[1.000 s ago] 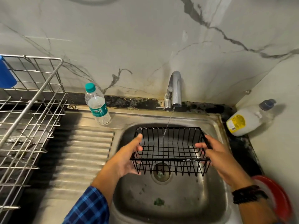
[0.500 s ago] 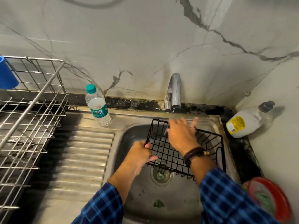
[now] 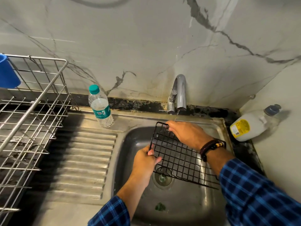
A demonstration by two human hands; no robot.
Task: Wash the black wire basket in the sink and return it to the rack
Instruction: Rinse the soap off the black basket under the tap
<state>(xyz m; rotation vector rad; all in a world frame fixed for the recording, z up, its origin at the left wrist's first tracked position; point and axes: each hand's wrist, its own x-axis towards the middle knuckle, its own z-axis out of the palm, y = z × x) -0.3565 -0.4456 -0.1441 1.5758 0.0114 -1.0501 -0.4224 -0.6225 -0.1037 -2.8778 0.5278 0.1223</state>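
The black wire basket [image 3: 179,154] is now tipped up steeply over the sink [image 3: 130,144], its square-gridded bottom turned toward the camera. A second ago it was held level and open side up, with one hand at each end. In that time the right hand [image 3: 187,136] has crossed over the basket. Its fingers now curl over the high corner nearest the faucet [image 3: 180,92], right where a thin stream of water [image 3: 176,114] comes down. The left hand [image 3: 145,160] has moved from the basket's end to its lower left edge and pinches the wire there between thumb and fingers. Both hands therefore have hold of the basket, which hangs above the drain [image 3: 162,178]; whether its low edge touches the basin cannot be told. The turn suggests the rinse has moved on from the inside to the underside and sides. That would put the wash step in progress rather than done, with the return to the rack still ahead. The steel dish rack [image 3: 32,111] stands well to the left beyond the ribbed drainboard [image 3: 81,160], with a blue cup [image 3: 8,72] at its far corner. A water bottle [image 3: 100,106] with a teal cap stands on the sink's back rim between the rack and the faucet. A soap bottle [image 3: 249,126] lies on its side to the right. With so weak a stream, the basket will probably need more turning so that every wire gets wet.
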